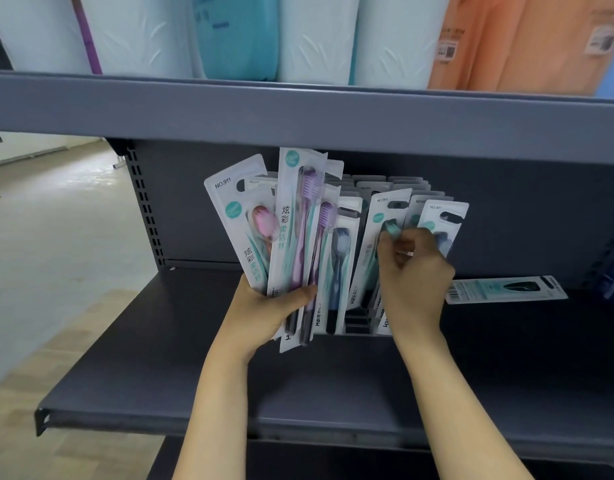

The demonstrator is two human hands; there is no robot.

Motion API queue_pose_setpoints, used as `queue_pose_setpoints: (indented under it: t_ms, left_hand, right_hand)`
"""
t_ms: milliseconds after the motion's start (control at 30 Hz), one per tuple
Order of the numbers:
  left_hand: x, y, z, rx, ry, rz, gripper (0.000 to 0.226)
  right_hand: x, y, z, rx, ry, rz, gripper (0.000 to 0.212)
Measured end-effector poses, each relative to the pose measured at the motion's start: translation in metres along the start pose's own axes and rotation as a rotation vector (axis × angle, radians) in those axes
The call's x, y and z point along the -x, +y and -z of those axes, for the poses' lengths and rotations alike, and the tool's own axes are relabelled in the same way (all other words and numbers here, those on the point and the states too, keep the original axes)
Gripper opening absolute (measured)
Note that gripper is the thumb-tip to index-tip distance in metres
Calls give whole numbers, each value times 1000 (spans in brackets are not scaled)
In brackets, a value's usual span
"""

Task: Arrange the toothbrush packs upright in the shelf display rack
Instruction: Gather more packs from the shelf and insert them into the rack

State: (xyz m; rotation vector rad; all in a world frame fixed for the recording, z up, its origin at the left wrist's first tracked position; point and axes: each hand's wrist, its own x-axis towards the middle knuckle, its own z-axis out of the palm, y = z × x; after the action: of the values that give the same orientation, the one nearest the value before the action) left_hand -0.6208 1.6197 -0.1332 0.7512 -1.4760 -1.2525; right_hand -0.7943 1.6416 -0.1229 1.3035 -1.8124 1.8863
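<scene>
Fingers curled, pinching a toothbrush pack upright.

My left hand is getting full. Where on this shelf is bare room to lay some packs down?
Bare shelf lies left of the left hand, and along the front edge. Right of the rack, a loose pack lies flat. The rack is crowded; the right hand works there.

Dark grey metal shelf in front of me, perforated upright at back left. Black divider rack sits on it toward back, toothbrush packs standing upright in slots. One loose pack lies flat on shelf, just right of rack.
</scene>
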Motion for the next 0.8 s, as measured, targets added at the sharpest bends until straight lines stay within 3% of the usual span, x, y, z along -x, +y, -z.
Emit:
queue_pose_setpoints:
  t_ms: [267,800]
  left_hand:
    - [-2,-1,6,-30,-19,-28,33]
    - [3,-1,5,-28,-52,15,34]
  right_hand:
    - [-2,4,-5,121,-5,75,23]
    - [-10,2,-3,326,-182,18,28]
